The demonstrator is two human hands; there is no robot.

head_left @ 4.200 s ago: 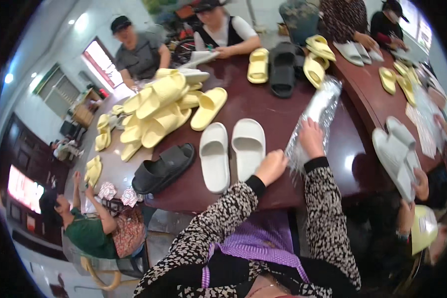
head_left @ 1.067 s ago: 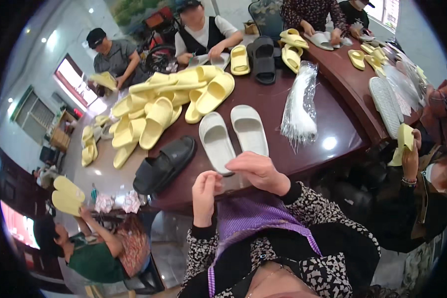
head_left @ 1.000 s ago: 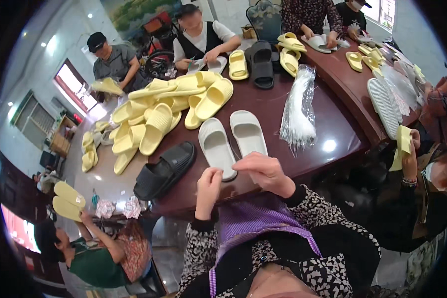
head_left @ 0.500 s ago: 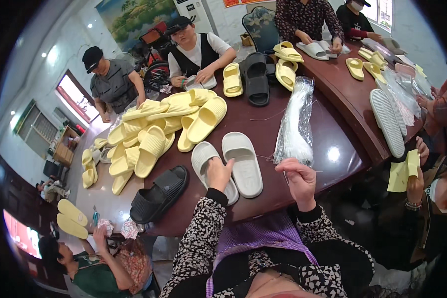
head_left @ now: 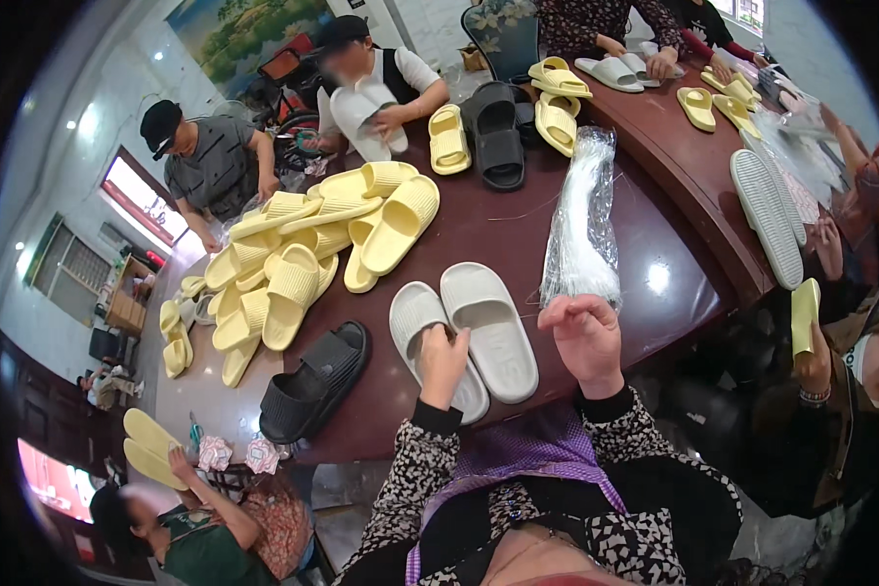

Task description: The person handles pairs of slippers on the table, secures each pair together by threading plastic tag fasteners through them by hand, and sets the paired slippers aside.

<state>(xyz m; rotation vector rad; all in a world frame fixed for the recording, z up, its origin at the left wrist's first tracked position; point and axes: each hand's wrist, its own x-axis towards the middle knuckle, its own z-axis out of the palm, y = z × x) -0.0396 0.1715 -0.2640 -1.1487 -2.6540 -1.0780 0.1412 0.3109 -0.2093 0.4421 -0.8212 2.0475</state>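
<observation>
A pair of light grey slippers lies side by side on the table in front of me. On the left grey slipper (head_left: pixel 472 398), my left hand (head_left: pixel 443 366) has its fingers bent and closed at the strap's rear edge. The right grey slipper (head_left: pixel 498 342) sits untouched against it. My right hand (head_left: pixel 586 337) is raised with fingers curled together, just below a clear plastic bag of white thin strands (head_left: pixel 583 220). Whatever lies between those fingers is too small to make out. To the left of the pair stands a black slipper (head_left: pixel 314 386).
Yellow slippers (head_left: pixel 293 293) are heaped at left. More black slippers (head_left: pixel 498 137) stand at the far side. Co-workers handle slippers around the dark red table (head_left: pixel 479 230); one at the far side holds a white pair (head_left: pixel 363 117). A grey sole (head_left: pixel 767 220) lies right.
The grey pair sits slightly lower and further right in view. My left hand has drawn back from under the strap, its fingers now bent. A co-worker across has lifted a white pair.
</observation>
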